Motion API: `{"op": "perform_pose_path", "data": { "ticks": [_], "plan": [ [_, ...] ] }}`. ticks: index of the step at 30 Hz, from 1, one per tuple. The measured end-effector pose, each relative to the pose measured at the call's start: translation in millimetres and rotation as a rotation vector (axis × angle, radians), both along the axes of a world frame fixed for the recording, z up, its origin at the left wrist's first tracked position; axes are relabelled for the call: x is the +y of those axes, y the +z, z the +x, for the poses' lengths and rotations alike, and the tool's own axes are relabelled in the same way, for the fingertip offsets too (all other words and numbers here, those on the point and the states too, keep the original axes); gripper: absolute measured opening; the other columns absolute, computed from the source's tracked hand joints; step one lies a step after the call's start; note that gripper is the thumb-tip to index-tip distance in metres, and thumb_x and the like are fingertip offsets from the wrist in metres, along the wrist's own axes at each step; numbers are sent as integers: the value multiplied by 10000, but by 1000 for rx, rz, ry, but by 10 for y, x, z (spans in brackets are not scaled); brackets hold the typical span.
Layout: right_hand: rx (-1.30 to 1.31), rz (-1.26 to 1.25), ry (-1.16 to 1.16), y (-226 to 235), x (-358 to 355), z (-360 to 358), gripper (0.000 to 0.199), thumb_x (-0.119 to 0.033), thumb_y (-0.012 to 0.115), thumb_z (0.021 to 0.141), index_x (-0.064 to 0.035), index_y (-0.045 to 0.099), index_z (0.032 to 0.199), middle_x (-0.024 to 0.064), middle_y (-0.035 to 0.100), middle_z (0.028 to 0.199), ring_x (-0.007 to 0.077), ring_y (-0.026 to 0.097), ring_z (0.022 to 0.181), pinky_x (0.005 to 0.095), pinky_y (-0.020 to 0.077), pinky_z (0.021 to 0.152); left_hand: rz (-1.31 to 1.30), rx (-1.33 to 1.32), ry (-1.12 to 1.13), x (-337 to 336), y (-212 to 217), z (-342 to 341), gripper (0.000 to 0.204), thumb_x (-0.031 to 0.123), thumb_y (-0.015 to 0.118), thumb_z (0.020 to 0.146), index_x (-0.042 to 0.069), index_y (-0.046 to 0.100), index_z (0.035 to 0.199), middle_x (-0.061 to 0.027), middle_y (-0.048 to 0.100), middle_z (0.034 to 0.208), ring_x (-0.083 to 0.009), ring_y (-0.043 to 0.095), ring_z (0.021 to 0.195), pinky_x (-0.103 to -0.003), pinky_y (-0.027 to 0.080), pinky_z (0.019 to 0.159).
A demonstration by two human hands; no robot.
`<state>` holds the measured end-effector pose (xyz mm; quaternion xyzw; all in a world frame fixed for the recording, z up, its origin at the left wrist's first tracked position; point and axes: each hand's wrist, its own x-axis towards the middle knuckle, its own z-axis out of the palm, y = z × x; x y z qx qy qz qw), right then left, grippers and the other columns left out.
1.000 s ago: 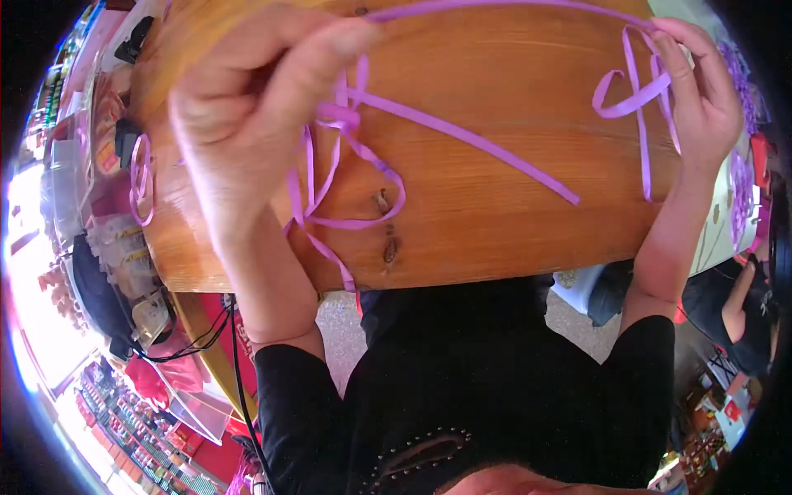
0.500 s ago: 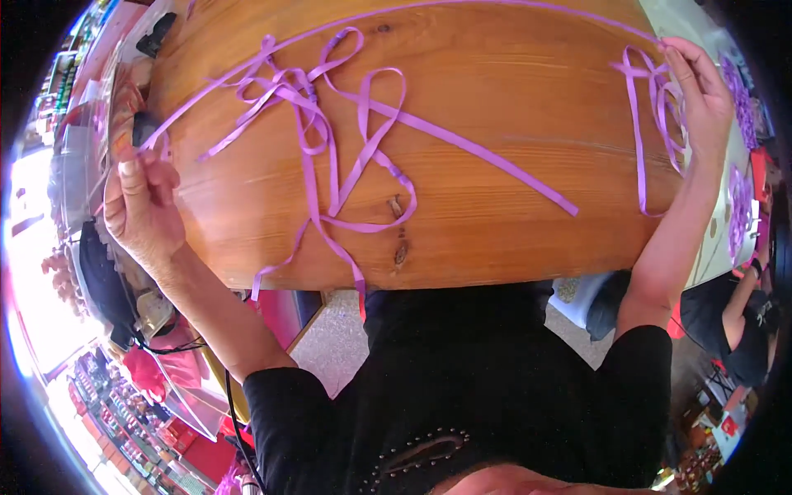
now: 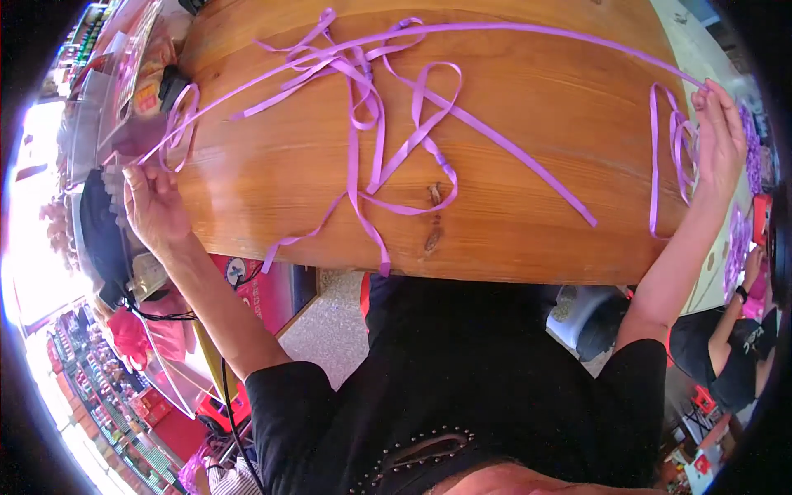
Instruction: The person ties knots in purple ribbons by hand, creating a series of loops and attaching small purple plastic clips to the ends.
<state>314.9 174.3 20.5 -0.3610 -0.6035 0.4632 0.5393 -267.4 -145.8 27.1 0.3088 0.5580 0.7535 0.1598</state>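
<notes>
Nearest, the person's black short-sleeved shirt with a studded opening [image 3: 511, 371] sits against the worktop, a brown, varnished wooden surface [image 3: 528, 239], with both bare arms flung wide. The left hand [image 3: 161, 206] has its grip pinched, apparently between thumb and fingers, on the long, flat purple ribbon [image 3: 495, 25]. The right hand's [image 3: 720, 140] grip nips the same ribbon between thumb and fingertips. The wide spread of the arms probably keeps this length drawn out; its bow may be partly the lens. It runs above the worktop, crossing over a loose tangle of purple ribbon [image 3: 353, 157], whose slack curls and crossings suggest nothing is pulling on it. Slim purple ribbon loops [image 3: 654, 165] hang or lie just beside the right hand; whether they belong to the held length, I cannot tell. Farther right, a pale table surface [image 3: 709, 41] adjoins the wood.
</notes>
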Motion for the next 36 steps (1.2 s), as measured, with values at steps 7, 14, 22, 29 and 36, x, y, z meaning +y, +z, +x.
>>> {"op": "perform_pose_path", "data": {
  "ticks": [7, 14, 22, 29, 36],
  "plan": [
    [474, -209, 195, 20, -43, -172, 249, -8, 556, 864, 41, 556, 1108, 82, 511, 936, 172, 473, 892, 378, 367, 915, 308, -530, -74, 361, -60, 267, 286, 272, 590, 862, -1, 547, 938, -104, 611, 948, -213, 602, 847, -403, 508, 832],
    [942, -471, 434, 88, -77, -267, 232, 36, 585, 816, 33, 487, 1027, 74, 433, 866, 182, 423, 834, 402, 350, 874, 490, -1003, -541, 519, -134, 292, 424, 410, 586, 826, 106, 394, 601, 34, 308, 533, -98, 245, 460, -249, 235, 471],
    [749, -255, 11, 286, -182, -227, 247, 20, 515, 861, 36, 441, 1096, 121, 446, 993, 238, 436, 970, 462, 318, 961, 19, -637, -482, 1101, -122, 1640, 308, 310, 488, 938, 13, 565, 913, 34, 389, 664, -76, 286, 548, -228, 254, 489],
    [467, -98, 249, 184, -400, -580, 197, -99, 537, 878, 21, 558, 1033, 120, 567, 936, 241, 549, 911, 379, 445, 838, -119, -548, -741, 1170, -84, 2203, 191, 158, 496, 937, 1, 598, 975, 4, 528, 753, -51, 372, 581, -201, 325, 515],
    [-144, 273, 355, 42, -895, -1053, 339, -24, 538, 882, 75, 479, 1201, 111, 605, 916, 160, 567, 830, 280, 453, 782, -240, -526, -646, 1249, -95, 2448, 149, 149, 558, 908, 17, 608, 958, 23, 561, 729, -38, 371, 533, -187, 312, 471]
  ]
}}
